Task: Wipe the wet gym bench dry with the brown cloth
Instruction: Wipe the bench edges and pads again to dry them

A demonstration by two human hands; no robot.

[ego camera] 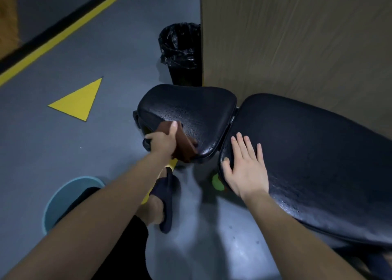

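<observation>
Light level is dim and cool in tone, with no lamp in view. The floor (233,250) carries a pale, diffuse sheen near my feet, which indicates light from above. The bench (297,152) shows fine glints on its wet skin, strongest on the seat pad and along the near edge of the long pad. Dark shadow pools beneath it. My left hand (163,142) and the cloth (184,148) it grips are slightly smeared by motion blur. My right hand (246,169) is sharper. Wide-angle distortion stretches my forearms at the lower edge. Detail is soft throughout.
</observation>
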